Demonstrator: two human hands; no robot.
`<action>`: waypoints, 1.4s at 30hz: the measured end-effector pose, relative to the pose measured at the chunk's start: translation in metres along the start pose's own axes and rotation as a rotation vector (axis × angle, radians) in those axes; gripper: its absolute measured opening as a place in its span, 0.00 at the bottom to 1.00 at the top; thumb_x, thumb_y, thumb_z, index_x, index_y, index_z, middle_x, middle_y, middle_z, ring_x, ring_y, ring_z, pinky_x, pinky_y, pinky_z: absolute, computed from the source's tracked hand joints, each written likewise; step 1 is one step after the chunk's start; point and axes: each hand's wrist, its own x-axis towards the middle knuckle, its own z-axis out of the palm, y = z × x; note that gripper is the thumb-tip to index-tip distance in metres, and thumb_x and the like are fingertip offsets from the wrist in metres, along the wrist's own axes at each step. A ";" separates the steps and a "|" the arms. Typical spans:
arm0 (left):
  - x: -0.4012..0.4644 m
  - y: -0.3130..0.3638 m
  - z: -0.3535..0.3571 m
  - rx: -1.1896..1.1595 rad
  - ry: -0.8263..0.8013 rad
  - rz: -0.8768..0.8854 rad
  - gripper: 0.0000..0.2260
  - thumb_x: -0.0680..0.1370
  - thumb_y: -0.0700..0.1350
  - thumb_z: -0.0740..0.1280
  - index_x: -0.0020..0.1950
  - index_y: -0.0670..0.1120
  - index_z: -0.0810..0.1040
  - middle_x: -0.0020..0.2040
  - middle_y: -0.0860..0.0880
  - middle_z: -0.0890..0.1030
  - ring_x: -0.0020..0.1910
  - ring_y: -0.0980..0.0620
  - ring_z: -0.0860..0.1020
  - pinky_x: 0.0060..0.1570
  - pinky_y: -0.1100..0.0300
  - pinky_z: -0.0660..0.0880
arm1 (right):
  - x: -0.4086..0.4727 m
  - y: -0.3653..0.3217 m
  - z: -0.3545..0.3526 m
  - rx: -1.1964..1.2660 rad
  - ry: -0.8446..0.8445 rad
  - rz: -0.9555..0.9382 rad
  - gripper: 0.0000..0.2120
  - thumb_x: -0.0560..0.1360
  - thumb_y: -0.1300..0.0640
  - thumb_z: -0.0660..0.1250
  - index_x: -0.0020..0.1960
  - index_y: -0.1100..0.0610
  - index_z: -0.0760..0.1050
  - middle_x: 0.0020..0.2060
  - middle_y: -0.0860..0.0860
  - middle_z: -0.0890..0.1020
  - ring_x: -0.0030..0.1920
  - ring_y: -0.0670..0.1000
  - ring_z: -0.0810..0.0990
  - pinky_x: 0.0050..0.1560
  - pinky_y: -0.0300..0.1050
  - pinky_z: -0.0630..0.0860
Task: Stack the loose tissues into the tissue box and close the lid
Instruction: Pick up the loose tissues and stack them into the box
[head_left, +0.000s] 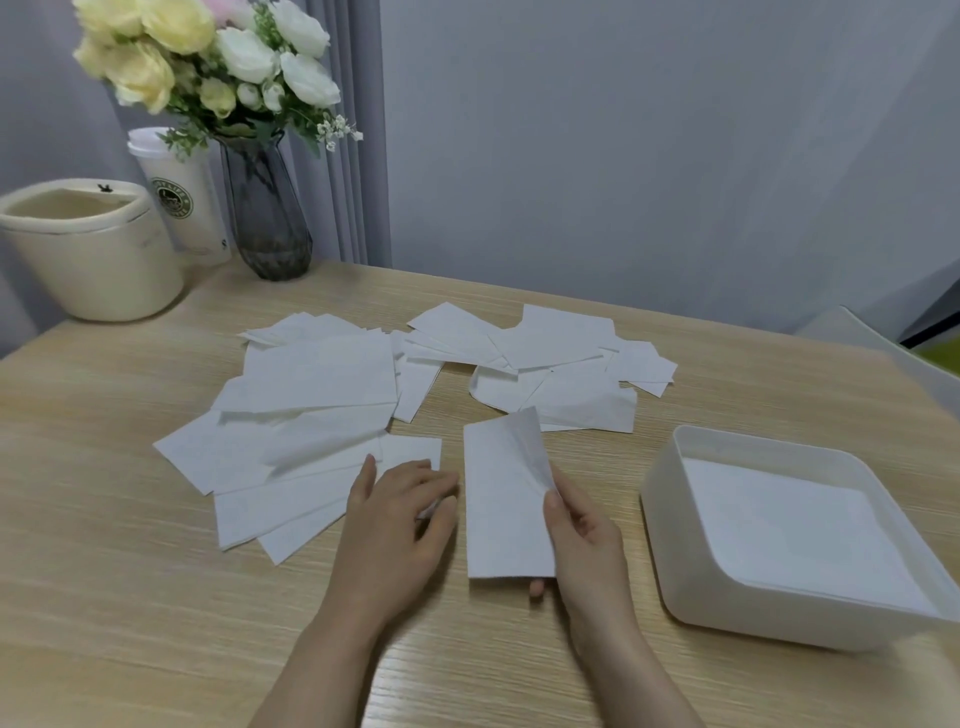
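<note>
Tissue (501, 499) pinched in right hand (582, 540), beside left hand (400, 512) resting, seemingly relaxed, on loose tissues (291, 447).

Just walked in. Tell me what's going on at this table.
A person is gathering loose tissues from a wooden table into a white box at their right. The right hand pinches one folded tissue by its edge, while the left hand rests on the pile. The box is open and already holds some tissues; many more lie scattered. No lid is in view.
</note>
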 end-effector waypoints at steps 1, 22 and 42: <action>0.000 0.000 0.000 0.009 -0.005 0.007 0.22 0.76 0.59 0.54 0.57 0.54 0.84 0.56 0.63 0.79 0.65 0.67 0.69 0.74 0.64 0.39 | 0.000 0.001 -0.001 0.025 0.018 0.017 0.12 0.81 0.59 0.59 0.60 0.49 0.78 0.39 0.54 0.82 0.22 0.48 0.71 0.17 0.37 0.65; 0.005 0.044 -0.014 -0.888 -0.031 -0.470 0.30 0.76 0.59 0.69 0.43 0.29 0.73 0.39 0.36 0.79 0.38 0.46 0.74 0.42 0.52 0.69 | -0.004 0.006 0.002 0.067 -0.045 -0.013 0.04 0.74 0.65 0.69 0.42 0.66 0.76 0.33 0.55 0.83 0.33 0.48 0.81 0.32 0.37 0.76; 0.005 0.003 -0.055 -0.866 0.230 -0.597 0.08 0.81 0.43 0.63 0.46 0.42 0.80 0.42 0.45 0.83 0.43 0.46 0.80 0.46 0.51 0.74 | 0.010 0.013 0.030 -0.055 -0.148 -0.088 0.05 0.74 0.68 0.69 0.48 0.62 0.78 0.35 0.61 0.81 0.30 0.53 0.77 0.21 0.41 0.70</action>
